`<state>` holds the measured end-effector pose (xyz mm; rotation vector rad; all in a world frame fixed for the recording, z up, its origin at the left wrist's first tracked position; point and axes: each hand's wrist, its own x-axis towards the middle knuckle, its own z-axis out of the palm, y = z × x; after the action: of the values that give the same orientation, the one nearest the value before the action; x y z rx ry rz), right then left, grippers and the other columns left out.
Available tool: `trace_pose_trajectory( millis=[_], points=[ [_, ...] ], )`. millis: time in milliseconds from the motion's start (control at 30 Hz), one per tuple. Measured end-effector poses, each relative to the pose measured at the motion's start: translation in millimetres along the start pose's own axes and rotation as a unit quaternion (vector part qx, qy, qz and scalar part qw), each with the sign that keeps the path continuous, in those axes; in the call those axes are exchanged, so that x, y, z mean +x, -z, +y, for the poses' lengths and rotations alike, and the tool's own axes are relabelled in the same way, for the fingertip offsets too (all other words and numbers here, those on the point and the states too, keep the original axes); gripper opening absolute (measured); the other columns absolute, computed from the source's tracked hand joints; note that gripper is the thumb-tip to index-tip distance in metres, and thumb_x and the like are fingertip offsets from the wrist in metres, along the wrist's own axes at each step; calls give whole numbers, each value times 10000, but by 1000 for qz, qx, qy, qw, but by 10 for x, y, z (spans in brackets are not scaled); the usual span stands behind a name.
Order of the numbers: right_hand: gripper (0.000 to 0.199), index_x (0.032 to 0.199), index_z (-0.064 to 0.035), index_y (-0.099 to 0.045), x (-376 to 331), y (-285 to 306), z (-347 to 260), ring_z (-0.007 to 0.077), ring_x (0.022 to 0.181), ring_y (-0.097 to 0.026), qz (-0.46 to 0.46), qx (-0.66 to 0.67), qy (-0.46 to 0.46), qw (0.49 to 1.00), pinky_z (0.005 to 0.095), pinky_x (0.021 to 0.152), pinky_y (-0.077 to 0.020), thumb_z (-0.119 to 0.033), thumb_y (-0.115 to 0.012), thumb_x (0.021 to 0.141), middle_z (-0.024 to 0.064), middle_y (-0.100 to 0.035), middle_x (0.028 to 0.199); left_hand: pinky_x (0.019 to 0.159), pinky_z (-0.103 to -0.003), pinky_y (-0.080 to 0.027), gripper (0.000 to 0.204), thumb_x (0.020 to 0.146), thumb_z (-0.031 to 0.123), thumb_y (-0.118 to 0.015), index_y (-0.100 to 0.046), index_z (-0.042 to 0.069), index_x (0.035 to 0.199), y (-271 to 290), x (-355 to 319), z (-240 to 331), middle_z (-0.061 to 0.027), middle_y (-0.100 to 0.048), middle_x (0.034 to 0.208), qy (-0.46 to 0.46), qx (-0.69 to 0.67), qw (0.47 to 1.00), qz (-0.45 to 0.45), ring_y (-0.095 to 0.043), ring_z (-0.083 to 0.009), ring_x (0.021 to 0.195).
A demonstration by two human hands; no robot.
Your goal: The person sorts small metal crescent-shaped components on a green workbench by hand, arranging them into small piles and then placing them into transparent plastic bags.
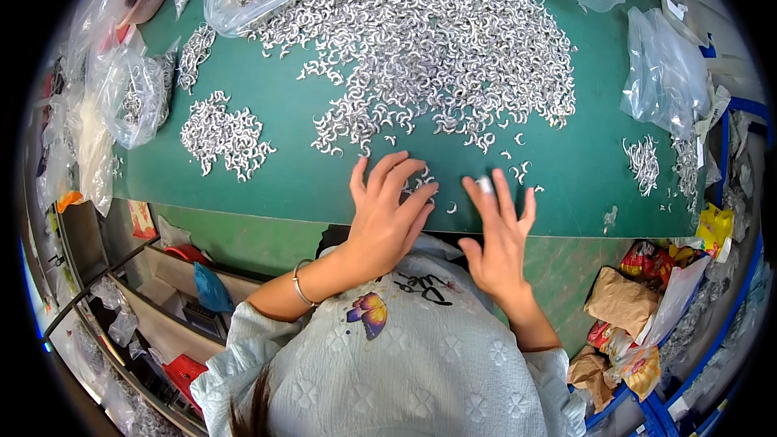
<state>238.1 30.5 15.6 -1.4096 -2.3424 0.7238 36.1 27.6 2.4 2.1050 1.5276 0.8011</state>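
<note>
Small silvery crescent-shaped pieces (453, 40) lie in a large heap on the green tabletop (291, 186). My left hand (387, 206) is at the near edge of the heap, its fingers apart and bent down onto the table. Beside those fingers lie a few loose crescents (421, 180), partly hidden by them. My right hand (500, 235) hovers or rests near the table's front edge, fingers spread, with a white wrap on one finger. Between the hands is a single crescent (452, 207). Nothing shows in either hand's grip.
A smaller crescent pile (225, 136) sits at the left, and another pile (643, 165) at the right. Clear plastic bags (664, 73) lie along the table's sides and back. A drawer unit (162, 275) stands below left; brown paper packaging (622, 301) is below right.
</note>
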Motion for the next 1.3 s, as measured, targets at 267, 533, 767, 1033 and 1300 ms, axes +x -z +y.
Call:
trace_pose_trajectory(
  millis=[267, 533, 767, 1033, 1300],
  points=[
    [610, 1373, 18, -423, -10, -72, 54, 349, 1398, -330, 64, 34, 28, 997, 650, 1082, -93, -299, -604, 884, 72, -581, 1333, 1002, -575, -247, 330, 742, 10, -685, -653, 94, 1060, 29, -26, -119, -107, -510, 1236, 19, 3, 999, 45, -458, -312, 1215],
    [657, 1365, 21, -413, 10, -23, 37, 343, 1384, -356, 49, 36, 58, 996, 650, 1077, -101, -268, -661, 829, 28, -599, 1316, 988, -561, -259, 326, 734, 14, -685, -656, 108, 1044, 78, -39, -91, -97, -517, 1238, 23, 20, 999, 25, -453, -318, 1216],
    [624, 1352, 25, -434, 49, -53, 19, 339, 1391, -340, 18, 15, 51, 998, 655, 1075, -97, -306, -624, 858, 25, -597, 1314, 990, -561, -256, 315, 733, 20, -695, -656, 119, 1029, 72, -43, -101, -93, -514, 1240, 12, 19, 1000, 17, -448, -319, 1219],
    [657, 1379, 4, -414, 120, -102, -71, 327, 1392, -340, -17, 24, 63, 998, 662, 1072, -81, -298, -638, 841, 24, -605, 1297, 990, -558, -253, 270, 727, 37, -711, -660, 115, 981, 62, -49, -106, -94, -515, 1232, 16, 3, 1000, 20, -445, -320, 1224],
    [543, 1344, 19, -447, 42, -30, -83, 349, 1367, -368, 61, -35, -13, 997, 653, 1074, -73, -259, -592, 901, 53, -636, 1243, 987, -545, -261, 262, 733, 38, -709, -660, 108, 981, 53, -61, -106, -91, -524, 1221, -2, -4, 1000, 15, -445, -322, 1225]
  ],
)
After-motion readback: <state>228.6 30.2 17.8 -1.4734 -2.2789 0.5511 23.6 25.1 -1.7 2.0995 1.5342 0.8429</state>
